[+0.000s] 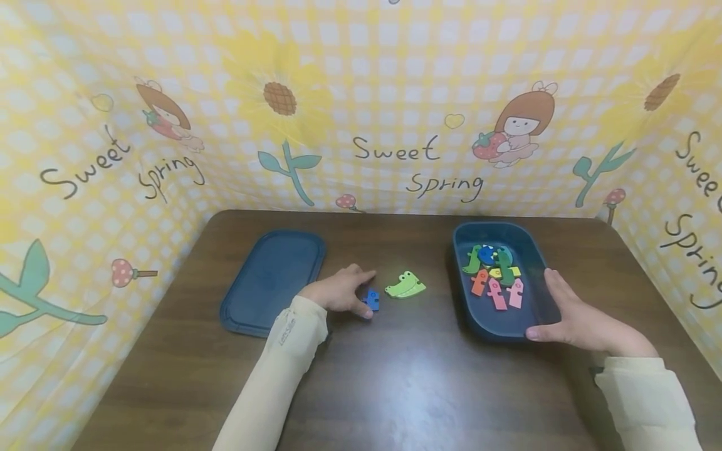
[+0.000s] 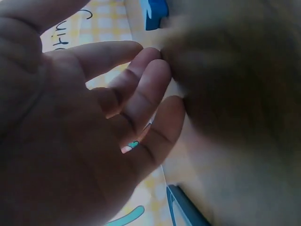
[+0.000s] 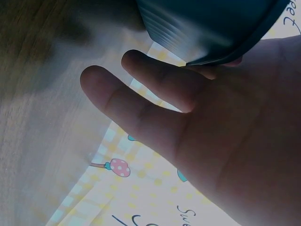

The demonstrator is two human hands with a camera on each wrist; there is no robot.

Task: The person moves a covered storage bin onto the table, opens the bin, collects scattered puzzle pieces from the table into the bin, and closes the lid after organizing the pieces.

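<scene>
My left hand (image 1: 338,289) is low over the table, thumb and forefinger apart on either side of a small blue puzzle piece (image 1: 371,300). In the left wrist view that blue piece (image 2: 155,14) shows beyond the fingers, whose tips meet the tabletop. Just right of it lies a light green crocodile-head piece (image 1: 405,285). My right hand (image 1: 575,316) rests against the right side of a dark blue box (image 1: 507,324), thumb at its near corner. Two of its fingers (image 3: 155,84) extend straight below the box's rim in the right wrist view.
Inside the box lie several puzzle pieces: pink ones (image 1: 497,294), an orange one (image 1: 479,282), green ones (image 1: 506,266) and others in blue and yellow. The matching dark blue lid (image 1: 276,275) lies flat at the left. A patterned yellow cloth (image 1: 383,113) surrounds the brown table (image 1: 383,388).
</scene>
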